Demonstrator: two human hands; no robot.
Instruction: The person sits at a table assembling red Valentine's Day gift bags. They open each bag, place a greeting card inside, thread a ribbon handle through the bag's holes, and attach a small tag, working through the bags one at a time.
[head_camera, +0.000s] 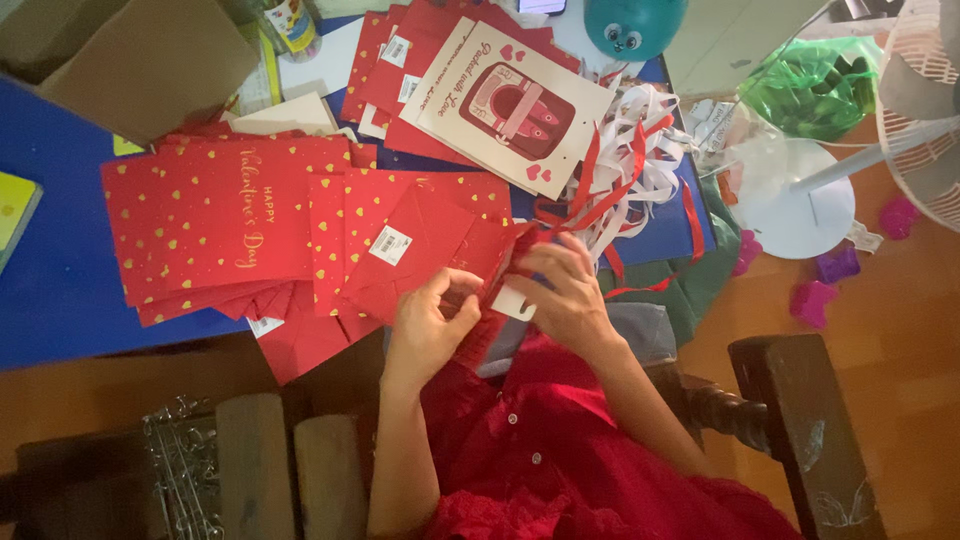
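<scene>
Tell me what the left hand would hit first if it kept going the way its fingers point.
The left hand points up and right, toward the small red bag that both hands hold. It would likely meet that bag first, then the right hand; depth is unclear.

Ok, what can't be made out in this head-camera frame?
- Red paper piece: both the left hand and right hand cover most of it, so its full shape is hidden.
- Ribbon ends: tangled, so which strand the right hand touches is unclear.
- Cardboard box: cut off by the top edge.
- Fan: cut off by the right edge.
- Green bag: contents too dim.
</scene>
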